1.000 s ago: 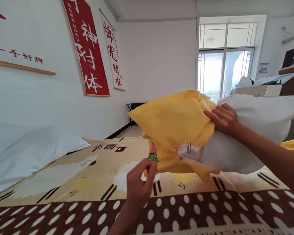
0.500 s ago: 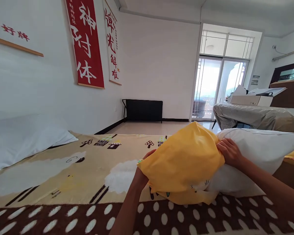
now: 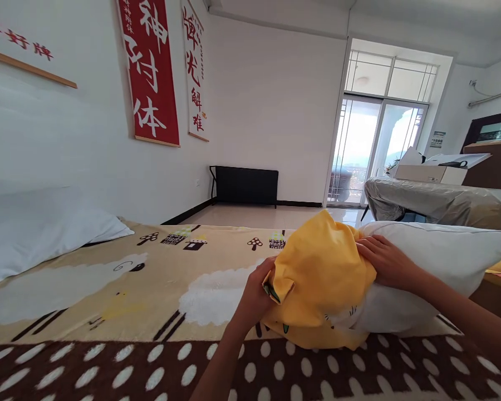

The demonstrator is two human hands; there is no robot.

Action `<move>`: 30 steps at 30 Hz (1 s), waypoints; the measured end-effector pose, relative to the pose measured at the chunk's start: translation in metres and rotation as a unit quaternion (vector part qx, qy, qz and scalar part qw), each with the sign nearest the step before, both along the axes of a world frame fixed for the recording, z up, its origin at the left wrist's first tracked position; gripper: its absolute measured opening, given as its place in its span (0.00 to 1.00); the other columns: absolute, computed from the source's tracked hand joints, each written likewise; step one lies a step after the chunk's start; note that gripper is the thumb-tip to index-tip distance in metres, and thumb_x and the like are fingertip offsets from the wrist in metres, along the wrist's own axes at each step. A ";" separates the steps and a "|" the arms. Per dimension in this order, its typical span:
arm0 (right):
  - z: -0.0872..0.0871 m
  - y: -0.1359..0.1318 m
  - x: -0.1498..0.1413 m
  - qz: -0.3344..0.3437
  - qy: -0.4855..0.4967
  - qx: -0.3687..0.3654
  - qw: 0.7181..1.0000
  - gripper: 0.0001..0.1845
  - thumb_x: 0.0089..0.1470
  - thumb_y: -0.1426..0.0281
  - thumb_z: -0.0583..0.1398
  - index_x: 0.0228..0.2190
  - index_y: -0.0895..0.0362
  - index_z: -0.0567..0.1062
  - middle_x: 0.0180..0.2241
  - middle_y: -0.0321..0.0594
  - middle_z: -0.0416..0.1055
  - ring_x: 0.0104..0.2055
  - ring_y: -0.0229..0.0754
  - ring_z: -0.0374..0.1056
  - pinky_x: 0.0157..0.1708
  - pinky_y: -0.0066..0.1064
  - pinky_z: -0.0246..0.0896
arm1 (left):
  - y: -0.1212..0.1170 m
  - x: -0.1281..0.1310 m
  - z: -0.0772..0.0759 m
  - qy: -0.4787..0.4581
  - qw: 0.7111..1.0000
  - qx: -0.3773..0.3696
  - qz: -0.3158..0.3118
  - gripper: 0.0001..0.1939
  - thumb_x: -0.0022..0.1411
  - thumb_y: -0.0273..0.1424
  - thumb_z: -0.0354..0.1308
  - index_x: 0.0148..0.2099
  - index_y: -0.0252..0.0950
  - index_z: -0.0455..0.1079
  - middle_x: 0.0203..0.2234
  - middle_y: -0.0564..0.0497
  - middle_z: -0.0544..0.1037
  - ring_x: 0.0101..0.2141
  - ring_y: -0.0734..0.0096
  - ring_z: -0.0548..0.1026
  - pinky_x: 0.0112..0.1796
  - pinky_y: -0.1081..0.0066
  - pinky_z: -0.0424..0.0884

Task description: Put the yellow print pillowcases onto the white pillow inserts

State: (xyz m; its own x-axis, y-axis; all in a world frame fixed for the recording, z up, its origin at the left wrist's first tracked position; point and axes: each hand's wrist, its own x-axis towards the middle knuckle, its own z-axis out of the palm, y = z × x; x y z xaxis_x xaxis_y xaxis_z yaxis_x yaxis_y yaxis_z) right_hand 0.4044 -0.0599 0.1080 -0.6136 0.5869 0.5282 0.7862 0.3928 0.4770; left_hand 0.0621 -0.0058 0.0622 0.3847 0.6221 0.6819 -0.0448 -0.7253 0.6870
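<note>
A yellow pillowcase [image 3: 317, 273] with a printed pattern lies bunched over the left end of a white pillow [image 3: 434, 267]. My left hand [image 3: 256, 289] is closed on the pillowcase's left end, where the fabric folds and a dark green patch shows. At the pillowcase's right edge, where it meets the white pillow, my right hand [image 3: 384, 262] grips the yellow cloth; its fingertips are partly sunk in the folds. Both rest low over a beige blanket [image 3: 158, 289] with sheep prints and a brown, white-dotted border.
Another white pillow [image 3: 45, 234] lies at the left against the wall. Beyond the bed stands a black folded panel [image 3: 246, 186]. A plastic-covered table [image 3: 434, 195] with an open white box [image 3: 430, 172] is at the right, near a glass door [image 3: 376, 150].
My left hand has moved right and up, gathering the pillowcase's left end into a tighter bunch. My right hand has shifted slightly left along the fabric. The view has tilted a little.
</note>
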 end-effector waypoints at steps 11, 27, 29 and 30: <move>0.057 -0.027 -0.111 0.083 0.131 -0.083 0.984 0.25 0.62 0.66 0.50 0.60 0.52 0.58 0.58 0.47 0.63 0.60 0.48 0.57 0.57 0.47 0.50 | -0.002 0.002 -0.011 -0.027 0.972 0.134 0.192 0.06 0.55 0.24 0.55 0.32 0.35 0.73 0.31 0.49 0.69 0.32 0.70 0.69 0.33 0.74 0.66; -0.016 0.031 -0.132 0.185 0.492 0.020 0.850 0.11 0.60 0.67 0.54 0.26 0.55 0.70 0.21 0.34 0.65 0.25 0.38 0.60 0.27 0.31 0.56 | 0.009 -0.003 -0.013 -0.083 0.985 -0.139 -0.059 0.15 0.42 0.38 0.69 0.28 0.33 0.73 0.30 0.48 0.74 0.35 0.63 0.72 0.37 0.68 0.68; -0.025 0.031 -0.130 0.175 0.525 0.040 0.832 0.09 0.60 0.68 0.54 0.28 0.55 0.71 0.21 0.34 0.65 0.24 0.38 0.60 0.25 0.31 0.56 | 0.004 -0.002 -0.012 -0.103 0.984 -0.135 -0.056 0.12 0.48 0.38 0.67 0.26 0.33 0.73 0.30 0.47 0.74 0.35 0.63 0.71 0.39 0.68 0.68; -0.027 0.032 -0.129 0.172 0.533 0.047 0.827 0.09 0.60 0.68 0.55 0.29 0.55 0.71 0.21 0.34 0.64 0.24 0.38 0.60 0.25 0.31 0.57 | 0.001 -0.002 -0.011 -0.115 0.982 -0.142 -0.045 0.12 0.50 0.38 0.65 0.27 0.33 0.74 0.30 0.47 0.74 0.35 0.64 0.71 0.38 0.68 0.68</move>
